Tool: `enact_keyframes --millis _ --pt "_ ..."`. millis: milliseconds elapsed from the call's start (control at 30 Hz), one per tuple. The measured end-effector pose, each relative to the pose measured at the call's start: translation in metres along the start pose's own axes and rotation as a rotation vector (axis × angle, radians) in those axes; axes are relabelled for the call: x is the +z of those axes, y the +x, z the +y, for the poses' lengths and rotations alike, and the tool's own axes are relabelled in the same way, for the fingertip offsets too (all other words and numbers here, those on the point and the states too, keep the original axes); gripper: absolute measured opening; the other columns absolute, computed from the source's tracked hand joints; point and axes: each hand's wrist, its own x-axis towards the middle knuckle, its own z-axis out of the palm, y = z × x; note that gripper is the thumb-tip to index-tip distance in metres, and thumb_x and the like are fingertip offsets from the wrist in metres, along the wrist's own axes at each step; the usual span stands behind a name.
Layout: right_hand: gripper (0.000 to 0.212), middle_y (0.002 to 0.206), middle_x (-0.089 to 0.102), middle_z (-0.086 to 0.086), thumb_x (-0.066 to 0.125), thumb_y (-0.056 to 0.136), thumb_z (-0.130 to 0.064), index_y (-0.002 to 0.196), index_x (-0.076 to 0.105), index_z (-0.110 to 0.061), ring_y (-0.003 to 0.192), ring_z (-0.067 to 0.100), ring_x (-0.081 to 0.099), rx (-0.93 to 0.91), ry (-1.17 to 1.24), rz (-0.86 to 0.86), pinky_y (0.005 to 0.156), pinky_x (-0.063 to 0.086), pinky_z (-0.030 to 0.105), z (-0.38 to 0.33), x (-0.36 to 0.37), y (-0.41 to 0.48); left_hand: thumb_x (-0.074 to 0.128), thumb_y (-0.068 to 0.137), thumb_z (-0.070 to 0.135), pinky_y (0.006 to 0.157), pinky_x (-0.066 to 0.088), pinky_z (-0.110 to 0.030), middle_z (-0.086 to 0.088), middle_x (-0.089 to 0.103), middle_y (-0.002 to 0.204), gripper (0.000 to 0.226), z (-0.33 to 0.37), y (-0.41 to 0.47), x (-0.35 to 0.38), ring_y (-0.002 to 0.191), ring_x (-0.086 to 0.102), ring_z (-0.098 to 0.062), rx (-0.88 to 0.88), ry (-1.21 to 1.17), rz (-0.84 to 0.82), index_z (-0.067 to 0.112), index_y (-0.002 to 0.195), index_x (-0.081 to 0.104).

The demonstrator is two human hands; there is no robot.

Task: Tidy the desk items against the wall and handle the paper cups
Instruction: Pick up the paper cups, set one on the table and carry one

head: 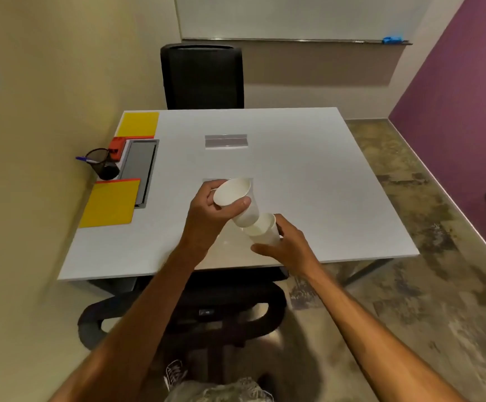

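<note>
My left hand [210, 213] grips a white paper cup [236, 197], tilted with its mouth facing me and its base angled down to the right. My right hand [288, 246] holds a second white paper cup [263, 232] from the right side, mouth turned up and left. The first cup's base sits at or just inside the second cup's mouth. Both cups hover above the near middle of the white desk [308, 184]. Against the left wall lie two yellow pads [138, 124] [109, 203], a red box [117, 146] and a black mesh pen holder [102, 163] with a blue pen.
A grey cable tray [138, 166] is set into the desk by the wall, and a grey flap [226, 141] sits mid-desk. One black chair [202, 76] stands at the far side, another [207, 309] under the near edge. The purple wall is to the right.
</note>
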Motion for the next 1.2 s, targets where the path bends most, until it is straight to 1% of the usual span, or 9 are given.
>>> enact_keyframes --millis 133,300,467,700,767,867,933,1033,1200 --pt "0.063 0.119 0.060 -0.021 0.083 0.078 -0.036 0.129 0.047 -0.035 0.110 -0.003 0.059 -0.036 0.094 -0.006 0.081 0.050 0.008 0.029 -0.044 -0.027 0.083 0.069 0.039 0.081 0.057 -0.025 0.005 0.064 0.115 0.062 -0.003 -0.018 0.039 0.105 0.064 -0.017 -0.077 -0.063 0.035 0.027 0.123 0.056" --pt "0.069 0.124 0.055 -0.010 0.085 0.075 -0.036 0.130 0.043 -0.033 0.108 0.012 0.056 0.012 0.065 0.071 0.074 0.047 0.007 0.052 -0.077 -0.039 0.085 0.069 0.039 0.094 0.055 -0.036 0.005 0.061 0.123 0.068 -0.021 -0.037 0.070 0.111 0.062 -0.016 -0.127 -0.008 0.067 0.026 0.127 0.051" --pt "0.074 0.123 0.054 -0.007 0.087 0.072 -0.038 0.133 0.046 -0.026 0.107 0.018 0.057 -0.018 0.021 0.194 0.075 0.054 0.016 0.071 -0.096 -0.041 0.085 0.067 0.043 0.084 0.055 -0.029 0.011 0.060 0.117 0.066 -0.033 -0.041 0.086 0.106 0.061 -0.012 -0.140 0.087 0.073 0.033 0.122 0.050" --pt "0.074 0.120 0.053 -0.007 0.085 0.075 -0.037 0.134 0.044 -0.025 0.107 0.017 0.056 0.026 0.051 0.257 0.067 0.049 0.008 0.076 -0.109 -0.024 0.084 0.065 0.045 0.088 0.057 -0.037 0.006 0.062 0.117 0.070 -0.048 -0.022 0.094 0.107 0.062 -0.017 -0.138 0.074 0.002 0.029 0.124 0.051" --pt "0.073 0.121 0.055 -0.006 0.085 0.075 -0.035 0.135 0.044 -0.025 0.108 0.017 0.057 0.018 0.083 0.252 0.071 0.053 0.010 0.074 -0.111 -0.017 0.086 0.067 0.038 0.087 0.058 -0.038 0.004 0.062 0.115 0.067 -0.052 -0.014 0.095 0.106 0.063 -0.019 -0.148 0.065 0.022 0.027 0.123 0.052" --pt "0.072 0.120 0.059 -0.006 0.086 0.074 -0.031 0.134 0.047 -0.023 0.108 0.016 0.059 -0.003 0.098 0.266 0.083 0.059 0.025 0.070 -0.112 -0.005 0.087 0.070 0.031 0.088 0.057 -0.041 0.001 0.061 0.117 0.067 -0.060 0.000 0.095 0.106 0.061 -0.022 -0.145 0.131 0.040 0.022 0.125 0.050" --pt "0.070 0.118 0.059 -0.008 0.087 0.074 -0.031 0.132 0.049 -0.023 0.107 0.015 0.060 -0.009 0.106 0.280 0.086 0.060 0.033 0.069 -0.111 0.005 0.088 0.069 0.033 0.088 0.056 -0.039 0.003 0.060 0.117 0.068 -0.066 0.009 0.094 0.106 0.060 -0.020 -0.165 0.151 0.042 0.023 0.124 0.050" --pt "0.070 0.122 0.059 -0.004 0.086 0.075 -0.035 0.133 0.048 -0.021 0.109 0.016 0.059 -0.005 0.088 0.289 0.083 0.061 0.036 0.071 -0.111 0.025 0.088 0.068 0.036 0.079 0.050 -0.022 0.014 0.060 0.111 0.064 -0.071 0.023 0.093 0.103 0.059 -0.011 -0.176 0.167 0.048 0.030 0.120 0.050" --pt "0.075 0.120 0.059 -0.006 0.084 0.073 -0.046 0.134 0.045 -0.026 0.106 0.013 0.059 0.051 0.073 0.254 0.082 0.058 0.028 0.078 -0.111 0.068 0.087 0.069 0.036 0.077 0.048 -0.017 0.013 0.061 0.113 0.065 -0.076 0.048 0.097 0.102 0.059 -0.007 -0.198 0.173 0.075 0.029 0.122 0.050"
